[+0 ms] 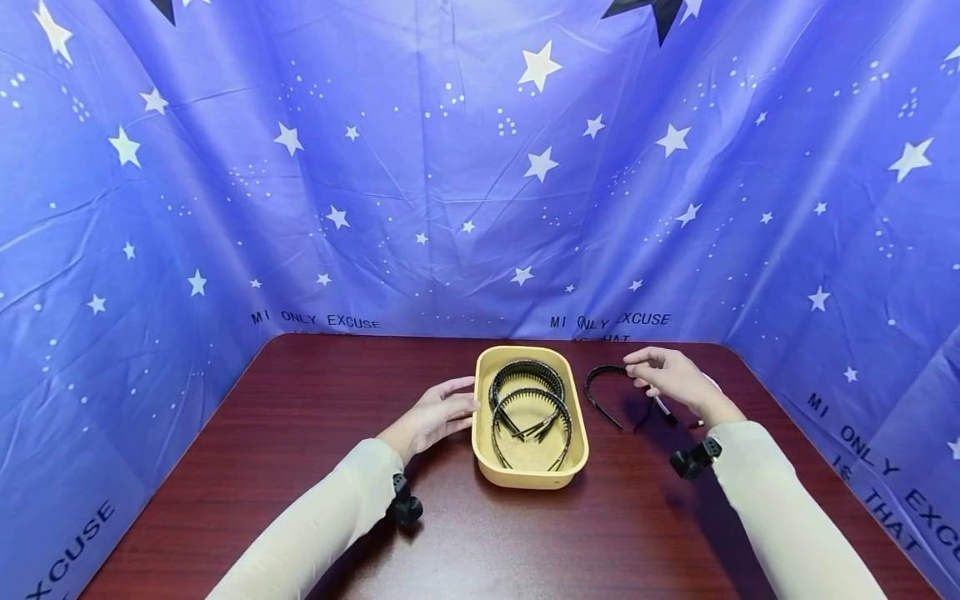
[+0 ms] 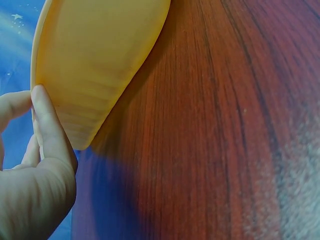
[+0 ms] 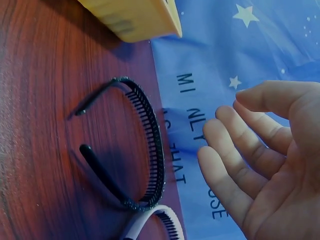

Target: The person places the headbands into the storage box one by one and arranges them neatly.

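Note:
A yellow plastic bin (image 1: 528, 480) stands on the table, with several black toothed headbands (image 1: 531, 392) in it. My left hand (image 1: 435, 417) touches the bin's left side at the rim, fingers fairly straight. The left wrist view shows those fingertips against the bin's wall (image 2: 95, 60). To the bin's right lies a black toothed headband (image 3: 159, 150). My right hand (image 1: 671, 379) hovers at that headband's right side, fingers loosely bent and holding nothing. Below the right hand is a pale headband (image 3: 142, 220) with dark teeth, partly hidden by the hand in the head view.
The dark red wooden table (image 1: 300, 467) has its far edge against a blue star-printed cloth (image 1: 420, 167), which also hangs along both sides. A small dark-and-light tip (image 1: 697, 423) shows beside the right wrist. Each wrist carries a black camera (image 1: 696, 458).

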The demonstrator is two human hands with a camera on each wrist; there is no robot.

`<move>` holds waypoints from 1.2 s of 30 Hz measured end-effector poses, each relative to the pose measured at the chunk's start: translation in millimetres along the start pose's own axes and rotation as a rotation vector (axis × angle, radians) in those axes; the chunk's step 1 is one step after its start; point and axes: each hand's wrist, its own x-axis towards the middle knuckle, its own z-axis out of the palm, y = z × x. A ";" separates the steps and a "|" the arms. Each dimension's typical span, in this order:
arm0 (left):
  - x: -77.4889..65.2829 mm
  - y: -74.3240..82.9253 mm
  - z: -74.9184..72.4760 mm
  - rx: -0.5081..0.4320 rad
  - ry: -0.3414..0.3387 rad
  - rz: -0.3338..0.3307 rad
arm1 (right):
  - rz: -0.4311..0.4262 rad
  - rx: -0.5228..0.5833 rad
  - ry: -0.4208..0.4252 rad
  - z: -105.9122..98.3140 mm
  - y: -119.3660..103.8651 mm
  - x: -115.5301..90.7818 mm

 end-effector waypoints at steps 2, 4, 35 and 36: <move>-0.2 0.2 0.3 0.000 0.001 0.000 | 0.018 0.005 -0.003 -3.1 2.9 2.6; -0.4 0.2 0.6 0.001 0.002 0.002 | 0.026 0.014 -0.004 -6.1 6.5 5.4; 1.8 -1.2 -1.5 0.008 -0.002 -0.002 | 0.140 0.062 0.122 -16.0 53.5 21.3; 2.2 -1.3 -1.6 0.007 -0.003 0.000 | 0.139 0.061 0.135 -14.6 55.1 21.6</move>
